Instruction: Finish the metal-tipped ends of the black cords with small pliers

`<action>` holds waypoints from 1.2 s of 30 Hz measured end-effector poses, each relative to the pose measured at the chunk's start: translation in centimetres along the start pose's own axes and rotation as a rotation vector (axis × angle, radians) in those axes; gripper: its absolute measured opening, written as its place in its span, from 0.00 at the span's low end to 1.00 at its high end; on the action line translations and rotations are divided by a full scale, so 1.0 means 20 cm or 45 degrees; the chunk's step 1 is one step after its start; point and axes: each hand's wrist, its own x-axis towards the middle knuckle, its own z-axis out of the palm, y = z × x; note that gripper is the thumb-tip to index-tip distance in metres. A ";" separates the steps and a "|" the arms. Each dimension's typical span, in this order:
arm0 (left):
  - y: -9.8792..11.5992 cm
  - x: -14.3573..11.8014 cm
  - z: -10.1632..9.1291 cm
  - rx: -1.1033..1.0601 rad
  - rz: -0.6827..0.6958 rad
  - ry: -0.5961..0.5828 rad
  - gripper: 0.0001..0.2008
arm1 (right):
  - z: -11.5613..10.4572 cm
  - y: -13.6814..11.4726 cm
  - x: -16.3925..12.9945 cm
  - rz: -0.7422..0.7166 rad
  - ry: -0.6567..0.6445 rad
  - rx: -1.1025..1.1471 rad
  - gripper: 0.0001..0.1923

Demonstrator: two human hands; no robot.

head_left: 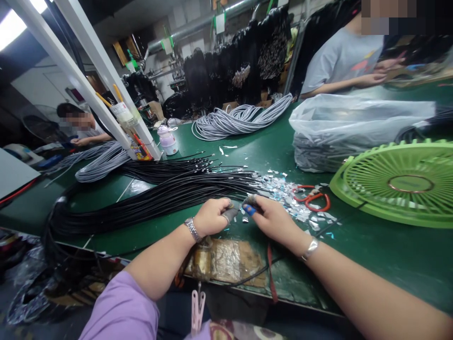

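My left hand [215,216] is closed in a pinch, with dark finger covers on its thumb and forefinger. A thin cable end [240,208] shows just past its fingertips. Close by on the right, my right hand [272,218] pinches too, with blue tape on one finger; what lies between its fingers is too small to make out. Behind both hands stretches a thick bundle of black cables [141,208], their ends pointing right. Scraps of silvery foil [279,189] lie scattered around those ends. Red-handled scissors [320,200] rest among the scraps.
A green fan [406,182] stands at right, before a clear plastic bag [354,127] of cables. Grey cable coils [237,120] and a lilac bottle [167,140] sit farther back. White posts [106,75] rise at left. Two people work across the green table [389,264].
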 end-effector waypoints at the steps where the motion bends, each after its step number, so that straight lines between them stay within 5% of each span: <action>1: 0.00 0.00 0.00 -0.032 0.012 0.002 0.12 | 0.00 0.00 0.00 0.017 -0.023 0.011 0.07; 10: 0.00 -0.01 0.00 0.050 0.040 0.093 0.10 | -0.01 -0.03 -0.01 -0.083 -0.152 0.143 0.14; 20: 0.03 -0.01 0.00 0.199 0.093 0.016 0.10 | -0.01 -0.01 0.01 0.088 0.055 -0.056 0.13; 31: 0.01 -0.02 0.00 0.100 0.104 0.108 0.11 | -0.01 -0.04 -0.01 -0.016 -0.128 0.072 0.11; 36: 0.03 -0.03 -0.01 0.282 0.118 0.113 0.08 | -0.03 -0.05 -0.02 -0.003 -0.005 0.208 0.13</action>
